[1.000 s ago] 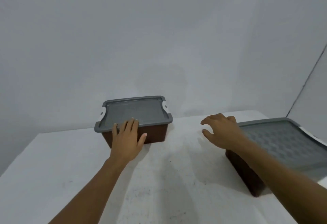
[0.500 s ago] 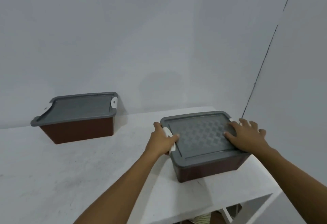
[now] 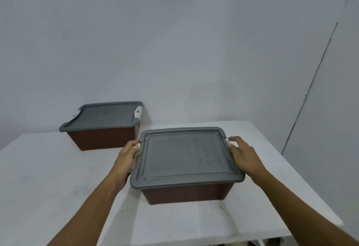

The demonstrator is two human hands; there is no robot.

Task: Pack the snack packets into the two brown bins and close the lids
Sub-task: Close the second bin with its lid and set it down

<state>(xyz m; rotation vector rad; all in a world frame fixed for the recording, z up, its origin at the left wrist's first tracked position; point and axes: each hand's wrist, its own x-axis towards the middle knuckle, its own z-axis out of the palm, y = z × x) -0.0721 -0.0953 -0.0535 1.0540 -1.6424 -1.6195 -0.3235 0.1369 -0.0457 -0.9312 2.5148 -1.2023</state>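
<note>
1. Half a second ago our right hand (image 3: 243,153) lay flat on top of the near lid (image 3: 184,156). Now it holds the near bin (image 3: 186,193) at its 3 o'clock side, with fingers curled over the edge by the right clip (image 3: 230,142).
2. Our left hand (image 3: 127,155) is still at the bin's 9 o'clock side. Its fingers curl round the edge by the left clip (image 3: 137,147).
3. Before, the near bin sat at a slant near the table's corner. Now it sits square to us on the white table (image 3: 38,177), with its grey lid on.
4. The far bin (image 3: 103,138) sits at 10 o'clock from the near bin, well apart from it and close to the wall (image 3: 174,41). The far lid (image 3: 104,115) is on, and a white far clip (image 3: 138,112) shows at its 3 o'clock end.
5. The near lid's top is blurry, so we cannot tell if it has any words.
</note>
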